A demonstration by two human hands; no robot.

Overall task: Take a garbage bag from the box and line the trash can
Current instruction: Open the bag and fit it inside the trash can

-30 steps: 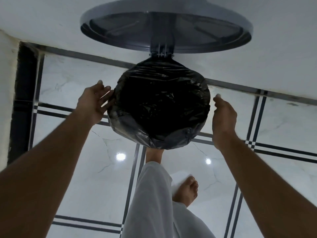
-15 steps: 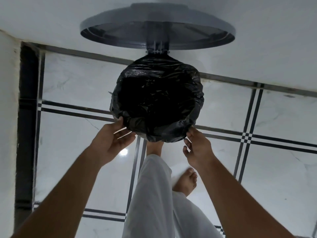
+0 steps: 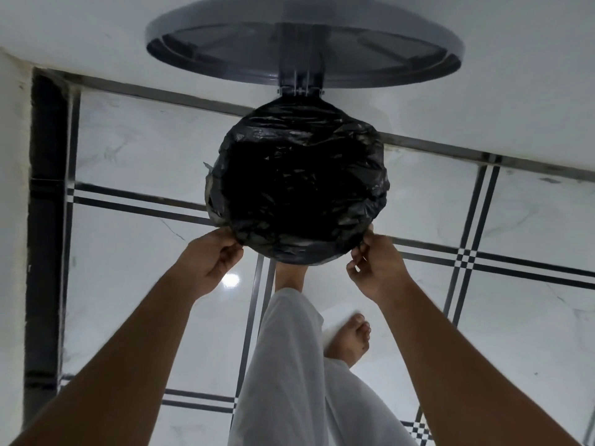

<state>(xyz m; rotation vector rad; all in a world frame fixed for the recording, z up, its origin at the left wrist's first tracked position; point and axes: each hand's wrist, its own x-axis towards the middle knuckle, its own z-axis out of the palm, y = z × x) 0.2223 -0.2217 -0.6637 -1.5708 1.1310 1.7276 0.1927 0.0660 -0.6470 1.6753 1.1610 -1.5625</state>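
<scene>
head | left hand (image 3: 209, 262), right hand (image 3: 376, 265) both pinch garbage bag (image 3: 299, 194) hem | lid (image 3: 306, 43) raised | foot (image 3: 349, 339) near

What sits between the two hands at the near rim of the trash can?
In the head view, only the near edge of the black garbage bag spans between the left hand and right hand, with a bare foot below.

Black, crinkled garbage bag (image 3: 299, 191) stretched over the round mouth of the trash can, glossy plastic folded down outside the rim all the way around, dark hollow sagging into the middle. Can body almost fully hidden beneath the bag, standing upright on the floor close to the wall. Grey round lid (image 3: 306, 43) tipped up wide open behind the mouth, ribbed underside showing, joined at the hinge (image 3: 300, 88).
</scene>
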